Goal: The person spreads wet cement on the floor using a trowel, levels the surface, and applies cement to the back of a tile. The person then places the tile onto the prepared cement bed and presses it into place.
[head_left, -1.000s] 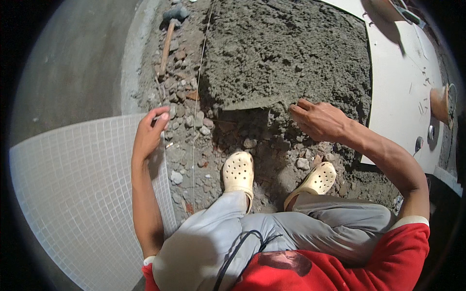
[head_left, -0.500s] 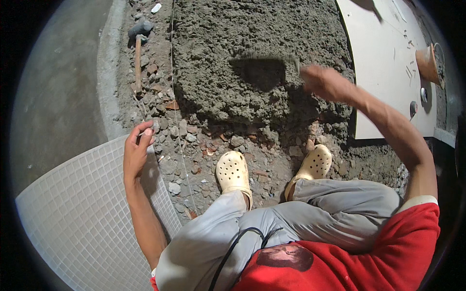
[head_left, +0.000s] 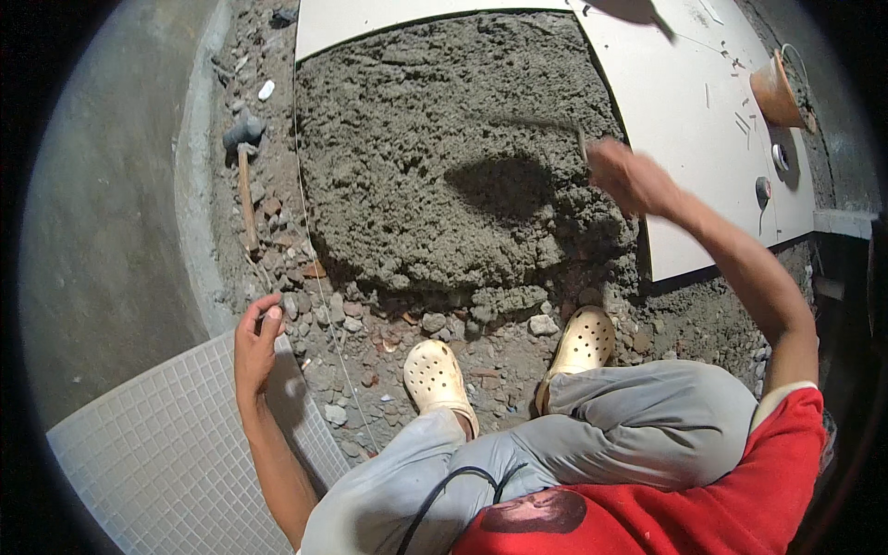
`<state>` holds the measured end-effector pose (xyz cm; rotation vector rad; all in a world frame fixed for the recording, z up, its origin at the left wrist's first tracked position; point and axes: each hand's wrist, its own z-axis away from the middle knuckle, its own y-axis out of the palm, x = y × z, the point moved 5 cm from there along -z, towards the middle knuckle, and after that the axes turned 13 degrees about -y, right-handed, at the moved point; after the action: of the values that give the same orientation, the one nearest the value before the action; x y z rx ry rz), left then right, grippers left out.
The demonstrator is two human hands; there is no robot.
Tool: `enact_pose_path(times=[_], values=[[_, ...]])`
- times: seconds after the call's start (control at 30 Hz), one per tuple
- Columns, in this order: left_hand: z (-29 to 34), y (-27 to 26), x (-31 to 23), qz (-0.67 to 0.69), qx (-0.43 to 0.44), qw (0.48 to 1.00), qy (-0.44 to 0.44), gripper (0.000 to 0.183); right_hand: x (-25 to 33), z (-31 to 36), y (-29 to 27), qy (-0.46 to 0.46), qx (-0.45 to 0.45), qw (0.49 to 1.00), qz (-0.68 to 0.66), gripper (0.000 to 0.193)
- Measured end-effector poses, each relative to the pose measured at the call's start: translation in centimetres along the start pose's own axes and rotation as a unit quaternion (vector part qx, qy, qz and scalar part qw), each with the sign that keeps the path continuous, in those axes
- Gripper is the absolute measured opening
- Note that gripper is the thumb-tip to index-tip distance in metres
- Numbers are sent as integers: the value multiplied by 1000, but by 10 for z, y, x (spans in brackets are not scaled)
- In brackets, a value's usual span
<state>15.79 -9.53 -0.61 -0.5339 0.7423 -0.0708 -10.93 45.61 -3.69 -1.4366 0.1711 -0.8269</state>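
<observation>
My right hand [head_left: 636,178] is closed around the handle of a trowel [head_left: 536,121], raised over the right side of a bed of wet grey mortar [head_left: 398,185]. The trowel's blade is seen nearly edge-on and blurred, with its dark shadow below it on the rough mortar. My left hand [head_left: 256,347] hovers over the far corner of a tile [head_left: 176,435] whose ribbed grid underside faces up. Its fingers are loosely curved, thumb and forefinger apart, and nothing shows between them.
A hammer [head_left: 247,199] lies on rubble at the left, beside a taut string [head_left: 308,222]. Laid pale tiles [head_left: 684,185] border the mortar to the right and far side. On them are an orange bucket [head_left: 777,92] and a tape roll [head_left: 780,157]. My clogs [head_left: 435,375] stand on rubble.
The view has shifted so more of the far side shows, including the far tile edge. The trowel has moved slightly over the mortar. My left hand stays near the upturned tile.
</observation>
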Motion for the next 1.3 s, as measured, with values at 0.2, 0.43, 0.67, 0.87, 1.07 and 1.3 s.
enact_pose_path(times=[0.2, 0.43, 0.67, 0.87, 1.07, 1.3], values=[[10, 4, -11, -4, -10, 1000, 2, 40, -109, -106, -56, 80, -102, 989, 75, 33], [14, 2, -1, -16, -10, 1000, -22, 39, -135, -117, -45, 65, -126, 988, 59, 38], [2, -3, 6, -28, -9, 999, -37, 39, -46, 14, 18, -27, -30, 999, -16, 31], [-6, 4, 0, -23, 13, 999, -27, 40, 19, 115, 32, 36, 132, 990, -26, 46], [-7, 7, -6, -27, 13, 999, -11, 43, 16, 143, 14, 150, 10, 988, -27, 41], [-8, 11, -11, -31, 22, 999, 4, 44, 79, 140, 8, 146, -36, 959, -240, 40]])
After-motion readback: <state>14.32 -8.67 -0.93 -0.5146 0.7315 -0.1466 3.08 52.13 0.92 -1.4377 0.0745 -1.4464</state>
